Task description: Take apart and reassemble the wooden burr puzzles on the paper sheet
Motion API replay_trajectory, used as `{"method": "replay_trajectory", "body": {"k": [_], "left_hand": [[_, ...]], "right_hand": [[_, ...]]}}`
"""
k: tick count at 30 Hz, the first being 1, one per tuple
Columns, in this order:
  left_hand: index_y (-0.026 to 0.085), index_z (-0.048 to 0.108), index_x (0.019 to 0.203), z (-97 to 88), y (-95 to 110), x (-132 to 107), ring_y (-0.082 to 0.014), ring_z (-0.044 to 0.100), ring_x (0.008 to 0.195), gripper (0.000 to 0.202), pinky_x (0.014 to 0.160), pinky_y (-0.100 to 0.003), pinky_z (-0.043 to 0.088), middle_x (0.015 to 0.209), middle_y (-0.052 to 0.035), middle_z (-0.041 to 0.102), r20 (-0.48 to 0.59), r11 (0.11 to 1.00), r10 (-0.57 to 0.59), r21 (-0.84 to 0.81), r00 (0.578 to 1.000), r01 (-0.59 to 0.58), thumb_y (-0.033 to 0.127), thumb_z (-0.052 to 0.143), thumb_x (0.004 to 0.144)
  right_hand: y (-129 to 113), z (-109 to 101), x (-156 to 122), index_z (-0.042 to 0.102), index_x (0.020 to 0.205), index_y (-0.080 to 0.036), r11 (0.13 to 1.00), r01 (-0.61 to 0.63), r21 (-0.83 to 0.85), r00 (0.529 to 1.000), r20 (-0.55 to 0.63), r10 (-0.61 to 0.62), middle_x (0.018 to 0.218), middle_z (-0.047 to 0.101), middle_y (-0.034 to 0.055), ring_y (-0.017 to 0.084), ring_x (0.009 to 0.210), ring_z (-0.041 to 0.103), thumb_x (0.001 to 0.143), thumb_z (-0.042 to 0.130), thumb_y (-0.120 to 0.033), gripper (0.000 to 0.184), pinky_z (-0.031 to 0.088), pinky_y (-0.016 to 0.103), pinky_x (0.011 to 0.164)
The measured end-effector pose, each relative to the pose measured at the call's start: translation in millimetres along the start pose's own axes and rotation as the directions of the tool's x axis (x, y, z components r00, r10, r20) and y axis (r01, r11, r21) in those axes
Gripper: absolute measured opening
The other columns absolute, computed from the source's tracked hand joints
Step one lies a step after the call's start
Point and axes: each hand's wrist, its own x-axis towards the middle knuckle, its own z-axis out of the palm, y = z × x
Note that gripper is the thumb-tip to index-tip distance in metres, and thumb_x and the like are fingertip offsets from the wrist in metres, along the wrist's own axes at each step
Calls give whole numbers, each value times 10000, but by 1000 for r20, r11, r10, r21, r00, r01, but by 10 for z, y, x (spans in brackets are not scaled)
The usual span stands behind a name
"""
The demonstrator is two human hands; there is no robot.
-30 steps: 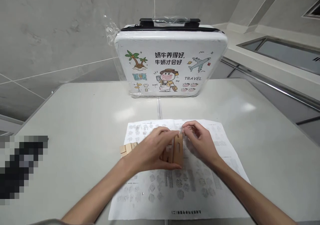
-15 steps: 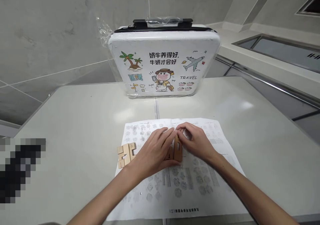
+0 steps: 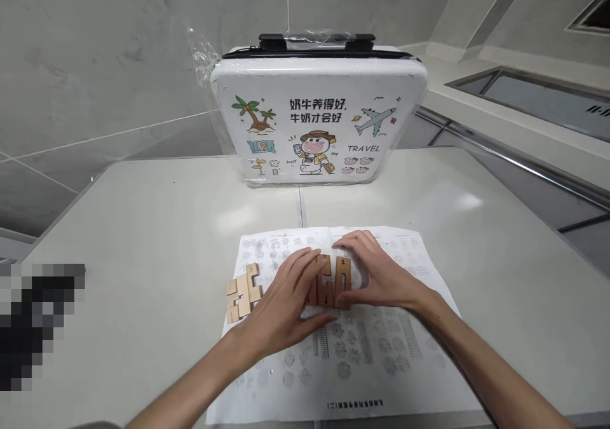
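I see left hand [image 3: 290,297] arched over brown notched wooden blocks [image 3: 326,297], hold unclear, right hand [image 3: 381,278] half-open, thumb on brown slotted wooden block [image 3: 343,265] at right

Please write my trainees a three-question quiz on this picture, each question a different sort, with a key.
1. True or false: the white case lies flat on the table.
2. Fill in: the slotted wooden piece nearest the right hand bears the number ___.
3. What is to the left of the left hand? A) red rings; B) pale wooden pieces; C) steel keys.

Key: 1. False, it stands upright. 2. 2. 3. B.
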Motion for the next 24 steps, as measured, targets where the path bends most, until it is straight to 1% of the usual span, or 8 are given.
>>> {"method": "replay_trajectory", "body": {"k": [2,5,7,9,13,17,21,24], "left_hand": [[278,237,1640,-10,-25,12,-355,334,1550,855,1239,-599,421,1633,-155,390,-1,1000,-9,-11,1000,9,461,724,962],[279,259,1623,0,-30,10,-350,353,1530,865,1236,-580,425,1616,-151,407,-1,999,-36,-26,999,36,439,760,937],[285,263,1617,12,-25,3,-350,357,1526,861,1236,-586,419,1609,-148,419,-7,998,-47,-31,999,47,438,765,933],[295,257,1615,21,-21,-3,-355,345,1532,859,1232,-600,415,1607,-146,431,-7,998,-56,-28,998,56,429,765,936],[313,257,1611,15,-4,-1,-388,323,1542,846,1174,-634,453,1604,-160,431,6,995,-102,-23,995,102,380,766,938],[305,300,1587,-23,52,40,-409,351,1525,819,1110,-621,507,1565,-182,448,19,989,-138,-43,990,139,330,776,920],[271,274,1587,-24,107,85,-379,314,1556,804,1211,-647,400,1499,-153,526,37,999,-41,-14,999,41,188,702,911],[222,410,1448,33,115,96,-408,295,1560,616,1235,-679,349,1516,-167,508,-64,995,-19,99,998,26,305,729,927]], "right_hand": [[-19,-27,-14,466,1436,-330,1000,6,7,998,59,-7,1390,510,107,369,1298,464,701,927,-582,904,508,547,1038],[-50,-42,-30,431,1469,-341,1000,21,17,992,122,-23,1403,493,108,388,1299,439,645,950,-594,1006,506,565,1019],[-66,-38,-33,433,1465,-344,1000,23,19,990,135,-26,1393,497,106,395,1290,438,643,954,-557,997,506,573,1003],[-76,-30,-30,456,1435,-341,999,28,18,992,126,-31,1369,514,99,390,1271,452,665,943,-481,922,505,572,996],[-56,-45,-25,462,1404,-335,999,20,33,996,91,-23,1349,531,86,369,1282,461,690,907,-358,842,496,558,1032],[11,-93,-38,408,1444,-336,996,-8,94,1000,-8,9,1402,492,99,360,1332,467,727,883,-362,860,487,547,1076],[57,-114,-53,406,1435,-318,987,-33,157,988,-142,56,1419,486,115,360,1337,510,747,884,-416,843,480,527,1096],[77,-107,-56,414,1433,-309,980,-45,191,979,-185,81,1444,484,124,361,1332,530,756,886,-467,841,471,524,1108]]}}
